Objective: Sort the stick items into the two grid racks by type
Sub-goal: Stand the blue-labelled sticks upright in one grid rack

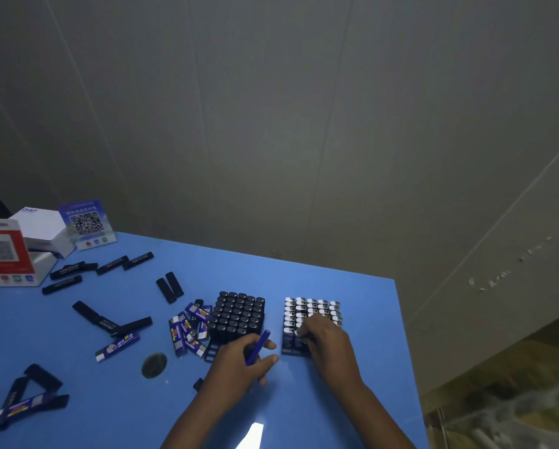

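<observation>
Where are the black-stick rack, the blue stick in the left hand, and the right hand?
black-stick rack (pixel 239 314), head view, on the black caps.
blue stick (pixel 258 348), head view, mid-shaft.
right hand (pixel 325 338), head view, back of hand.

- one head-worn view, looking forward and down over the blue tabletop (pixel 304 280); close above it
- grey wall (pixel 304 124) fills the upper frame
</observation>
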The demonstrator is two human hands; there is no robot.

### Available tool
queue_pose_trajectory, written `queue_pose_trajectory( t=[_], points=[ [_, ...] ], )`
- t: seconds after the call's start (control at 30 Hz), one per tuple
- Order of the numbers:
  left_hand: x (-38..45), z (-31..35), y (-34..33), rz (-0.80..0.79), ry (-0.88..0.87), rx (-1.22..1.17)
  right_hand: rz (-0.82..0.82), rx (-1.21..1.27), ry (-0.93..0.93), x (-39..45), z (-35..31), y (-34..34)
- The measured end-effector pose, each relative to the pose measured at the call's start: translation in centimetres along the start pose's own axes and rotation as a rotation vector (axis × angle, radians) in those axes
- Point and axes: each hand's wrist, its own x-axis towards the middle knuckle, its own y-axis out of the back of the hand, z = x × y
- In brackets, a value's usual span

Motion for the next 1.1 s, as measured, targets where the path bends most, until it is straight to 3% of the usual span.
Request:
queue_pose_trajectory(
  t=[0.23, 0.5, 0.63, 0.77, 0.9, 1.1],
  points=[
    [0.3, 0.2, -0.3, -0.005, -0.014, 0.015, -0.027, -0.156, 0.013, 0.0, -0.4, -0.3],
    [0.3, -0.2, -0.4, -0.007, -0.016, 0.026, -0.050, -0.157, -0.005, -0.2, -0.1, 0.2],
    [0.1, 0.2, -0.4, -0.006, -0.038, 0.043, -0.086, 0.025, -0.019, 0.1, 0.0, 1.3],
    [-0.2, 0.9, -0.7, -0.015, -0.063, 0.051, -0.044, 0.449, -0.272, 0.5, -2.5, 3.3],
    [-0.3, 1.6, -1.3, -0.047, -0.088, 0.068, -0.213, 0.754, -0.273, 0.1, -4.5, 5.4],
    [-0.5, 2.3, -2.5, -0.109, -0.103, 0.080, -0.222, 0.763, -0.228, -1.0, -5.0, 5.9]
  ],
)
